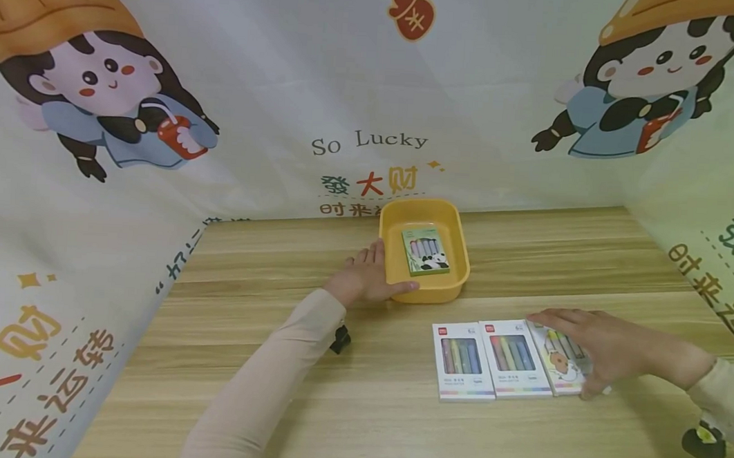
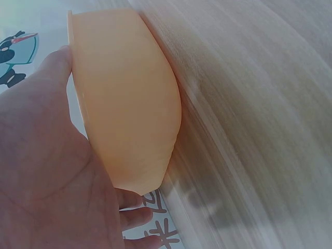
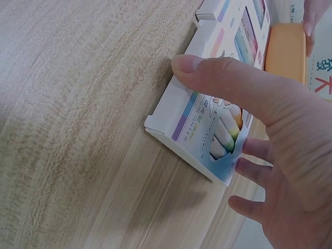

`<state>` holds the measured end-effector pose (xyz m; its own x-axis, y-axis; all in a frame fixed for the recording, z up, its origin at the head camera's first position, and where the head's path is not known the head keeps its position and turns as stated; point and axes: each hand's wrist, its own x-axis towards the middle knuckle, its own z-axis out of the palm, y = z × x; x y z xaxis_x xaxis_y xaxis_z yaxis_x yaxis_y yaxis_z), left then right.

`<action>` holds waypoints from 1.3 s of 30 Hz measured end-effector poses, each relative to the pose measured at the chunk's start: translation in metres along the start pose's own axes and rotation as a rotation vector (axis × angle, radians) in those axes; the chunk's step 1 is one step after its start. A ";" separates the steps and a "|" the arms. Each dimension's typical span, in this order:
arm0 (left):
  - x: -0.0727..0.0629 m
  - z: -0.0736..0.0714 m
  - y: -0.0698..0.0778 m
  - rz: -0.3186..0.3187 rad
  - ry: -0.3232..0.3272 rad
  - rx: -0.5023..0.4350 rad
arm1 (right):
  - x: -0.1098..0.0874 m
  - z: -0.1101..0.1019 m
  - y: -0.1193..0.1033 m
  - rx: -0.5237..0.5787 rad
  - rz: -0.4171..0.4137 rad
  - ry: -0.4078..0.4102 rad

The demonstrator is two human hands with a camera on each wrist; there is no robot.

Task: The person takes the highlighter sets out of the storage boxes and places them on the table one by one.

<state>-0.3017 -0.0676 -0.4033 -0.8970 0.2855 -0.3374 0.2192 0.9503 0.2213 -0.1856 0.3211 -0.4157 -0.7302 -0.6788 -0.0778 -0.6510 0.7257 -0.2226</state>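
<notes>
My left hand (image 1: 364, 274) rests at the near left corner of a yellow plastic bin (image 1: 447, 297). Its thumb (image 1: 404, 286) lies over the rim while the other fingers run along the outer wall (image 2: 124, 93). Inside the bin lies a green box of pens with a panda picture (image 1: 426, 251). Over to the right, my right hand (image 1: 622, 346) spans a white highlighter box (image 3: 192, 124), thumb by its near end and fingers by its far end. Two more white boxes of coloured pens lie beside it, a left one (image 1: 464, 362) and a middle one (image 1: 516, 358).
A wood-grain table (image 1: 357, 408) carries everything. Printed cloth (image 1: 275, 79) with cartoon figures and lettering hangs behind and along both sides, and the bin stands close to the back cloth. Small dark devices are strapped at both wrists.
</notes>
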 end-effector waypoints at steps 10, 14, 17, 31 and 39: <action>0.001 0.001 -0.001 0.001 -0.004 -0.005 | -0.001 0.003 -0.001 -0.005 -0.014 0.013; 0.001 0.001 -0.001 0.003 -0.003 0.000 | -0.001 0.003 0.000 0.003 -0.008 0.006; 0.000 0.001 0.000 0.001 -0.004 0.004 | -0.001 0.003 -0.001 0.006 -0.001 0.003; -0.001 -0.002 0.000 -0.001 -0.019 -0.012 | -0.001 0.004 -0.001 0.012 0.023 -0.011; -0.001 -0.002 0.000 0.001 -0.017 -0.018 | -0.001 0.004 -0.001 0.017 0.029 -0.012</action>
<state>-0.3018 -0.0680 -0.4014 -0.8902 0.2883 -0.3526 0.2127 0.9477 0.2379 -0.1839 0.3207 -0.4199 -0.7460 -0.6590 -0.0963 -0.6259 0.7431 -0.2369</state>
